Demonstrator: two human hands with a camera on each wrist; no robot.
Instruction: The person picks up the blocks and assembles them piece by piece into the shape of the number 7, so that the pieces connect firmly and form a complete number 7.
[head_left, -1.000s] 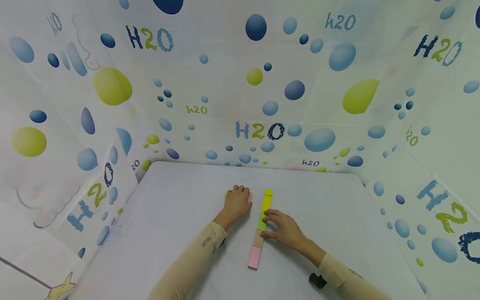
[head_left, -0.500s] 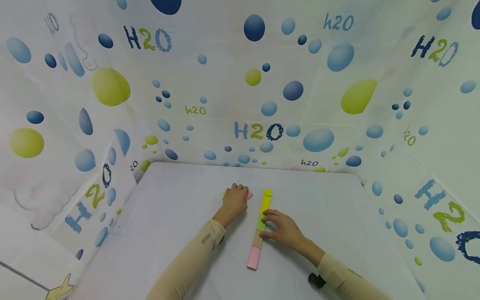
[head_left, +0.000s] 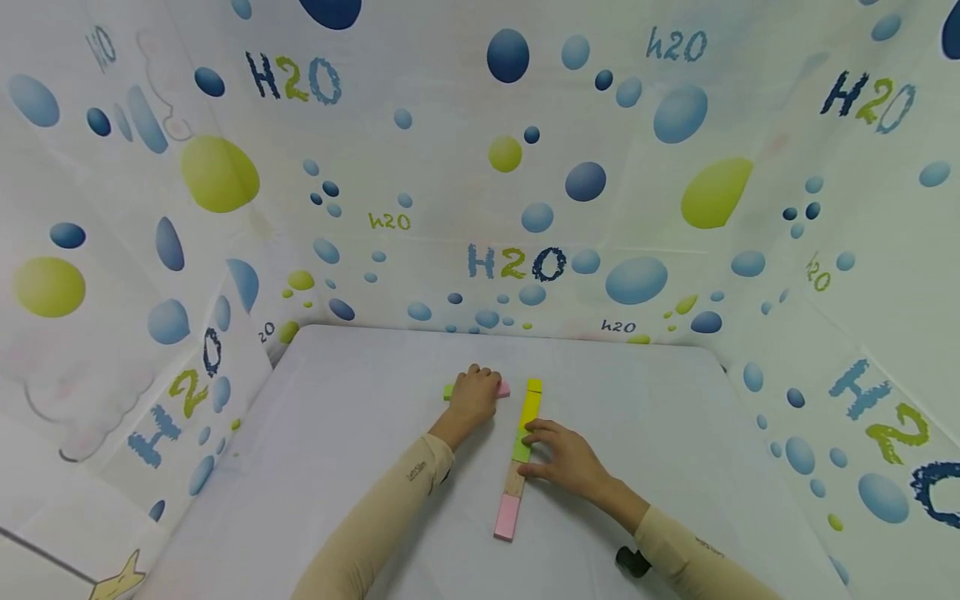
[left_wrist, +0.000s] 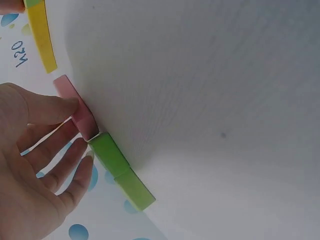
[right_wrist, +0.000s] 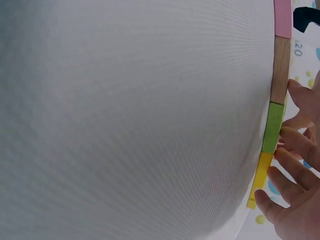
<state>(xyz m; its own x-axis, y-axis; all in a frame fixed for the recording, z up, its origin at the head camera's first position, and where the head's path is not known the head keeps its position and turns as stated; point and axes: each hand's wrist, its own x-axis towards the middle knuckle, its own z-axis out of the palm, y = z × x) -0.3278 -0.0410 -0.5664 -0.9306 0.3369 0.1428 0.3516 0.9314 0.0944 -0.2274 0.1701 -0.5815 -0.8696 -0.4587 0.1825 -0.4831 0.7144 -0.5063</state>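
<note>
The pink rectangular block [left_wrist: 86, 121] has been swung nearly into line with two green blocks [left_wrist: 119, 169] – apparently so that their row is extended – and is pinched in the left hand [head_left: 475, 398]; the yellow, green, bare-wood and pink row [head_left: 519, 455] is touched by the right hand [head_left: 576, 461], fingers apart; in the head view, the join is hidden behind the left hand; on the white worktop [head_left: 315, 417], a black object [head_left: 632, 562] lies beside the tan right sleeve [head_left: 697, 554].
</note>
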